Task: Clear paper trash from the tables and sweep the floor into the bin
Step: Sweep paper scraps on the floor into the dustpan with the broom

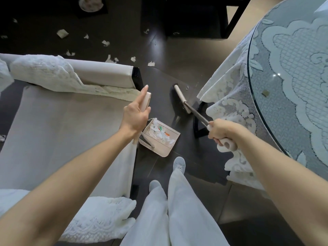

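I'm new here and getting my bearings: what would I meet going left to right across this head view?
Sofa, left hand, dustpan, broom, right hand, lace-covered table.

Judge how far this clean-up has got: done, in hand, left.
Done: the dustpan already holds paper scraps. In hand: the left hand grips the dustpan handle, the right hand the broom. Left: scattered scraps on the floor beyond the sofa, one bit on the glass table.
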Tool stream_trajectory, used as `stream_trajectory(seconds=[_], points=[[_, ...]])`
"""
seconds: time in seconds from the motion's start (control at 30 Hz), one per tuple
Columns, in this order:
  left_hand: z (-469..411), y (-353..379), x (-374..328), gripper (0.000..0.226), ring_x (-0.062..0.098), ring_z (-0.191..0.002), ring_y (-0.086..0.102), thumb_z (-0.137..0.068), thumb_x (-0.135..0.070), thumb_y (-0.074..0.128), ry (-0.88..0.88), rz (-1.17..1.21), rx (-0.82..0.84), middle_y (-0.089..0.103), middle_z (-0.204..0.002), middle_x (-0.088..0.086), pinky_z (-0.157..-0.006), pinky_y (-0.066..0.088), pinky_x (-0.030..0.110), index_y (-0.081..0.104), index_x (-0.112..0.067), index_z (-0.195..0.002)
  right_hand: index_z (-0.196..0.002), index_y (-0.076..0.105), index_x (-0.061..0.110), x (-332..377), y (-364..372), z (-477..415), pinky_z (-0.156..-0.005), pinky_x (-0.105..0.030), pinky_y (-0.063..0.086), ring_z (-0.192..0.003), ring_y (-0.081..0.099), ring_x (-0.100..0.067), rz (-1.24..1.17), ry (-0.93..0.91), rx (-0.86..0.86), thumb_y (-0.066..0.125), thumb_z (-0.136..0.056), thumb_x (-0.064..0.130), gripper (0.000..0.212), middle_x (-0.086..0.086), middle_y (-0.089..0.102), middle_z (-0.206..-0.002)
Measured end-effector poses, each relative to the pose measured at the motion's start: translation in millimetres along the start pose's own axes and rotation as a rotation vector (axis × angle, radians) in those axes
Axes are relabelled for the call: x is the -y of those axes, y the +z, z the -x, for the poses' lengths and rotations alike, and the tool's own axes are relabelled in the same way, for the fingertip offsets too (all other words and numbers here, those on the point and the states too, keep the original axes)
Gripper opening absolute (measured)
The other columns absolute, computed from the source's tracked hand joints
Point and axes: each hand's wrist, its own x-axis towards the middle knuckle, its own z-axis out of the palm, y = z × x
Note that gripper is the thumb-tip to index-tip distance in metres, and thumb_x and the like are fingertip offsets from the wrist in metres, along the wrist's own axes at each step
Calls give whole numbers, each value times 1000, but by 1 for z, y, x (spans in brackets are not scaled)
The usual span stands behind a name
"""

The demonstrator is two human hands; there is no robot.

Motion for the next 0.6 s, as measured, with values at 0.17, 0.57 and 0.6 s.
stream_trajectory(seconds=[0.17, 0.57, 0.6], points=[[-11, 6, -8, 64, 16, -117, 56, -88, -9, 58, -21, -3, -19, 57, -133, -3, -101, 36, 16, 38, -35, -144, -127, 50, 2, -7, 16, 17, -49, -26, 40, -51, 44, -16, -298, -27, 162, 48, -92, 2, 35, -8, 48, -63], [52, 0, -8, 68, 21, -108, 61, -92, -10, 57, -84, 30, -74, 48, -121, -18, -98, 50, 39, 30, -41, -146, -110, 53, 11, 3, 4, 63, -34, -15, 34, -35, 39, -7, -590, -17, 132, 45, -93, -4, 24, -5, 43, -63], [58, -3, -6, 69, 23, -107, 62, -92, -10, 57, -91, 37, -85, 47, -122, -17, -93, 52, 43, 29, -42, -146, -119, 52, 8, 5, 5, 63, -35, -15, 34, -36, 39, -7, -617, -18, 124, 44, -94, -4, 29, -4, 43, -63]])
